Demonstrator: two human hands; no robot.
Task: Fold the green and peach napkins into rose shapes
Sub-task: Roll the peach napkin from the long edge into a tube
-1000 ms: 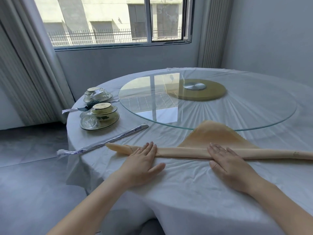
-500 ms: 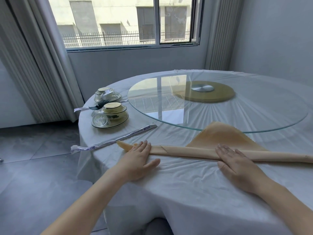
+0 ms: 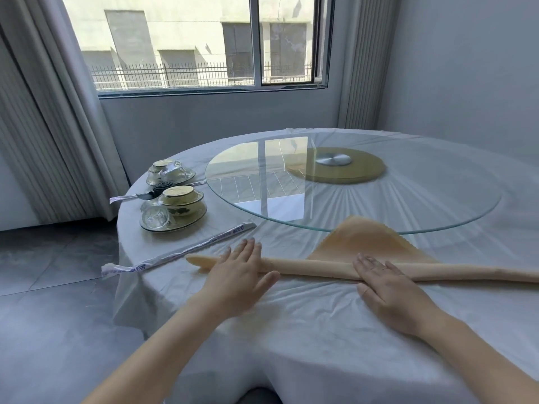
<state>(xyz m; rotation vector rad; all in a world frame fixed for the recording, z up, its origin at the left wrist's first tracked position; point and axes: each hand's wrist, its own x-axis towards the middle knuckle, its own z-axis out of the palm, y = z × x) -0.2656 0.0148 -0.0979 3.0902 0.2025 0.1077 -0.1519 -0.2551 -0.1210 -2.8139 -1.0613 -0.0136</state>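
- Round white-clothed table [image 3: 291, 339]; turntable [image 3: 364, 205] at 12 o'clock, bowls [image 3: 175, 208] at 10.
- Napkin [image 3: 315, 265]: peach, rolled, lying 9-to-3 o'clock; loose corner points to 12.
- Left hand [image 3: 239, 275], right hand [image 3: 390, 290]: flat, fingers straight, pressing on roll.

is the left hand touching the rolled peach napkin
Touching. The head view shows the left hand lying flat across the peach napkin roll, its straight fingers reaching past the roll's far side.

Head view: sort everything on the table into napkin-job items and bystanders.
Job: peach napkin, half rolled; left hand and right hand flat on its roll.
Lying about: wrapped chopsticks, near bowl set, far bowl set, glass turntable. Green napkin not in view.
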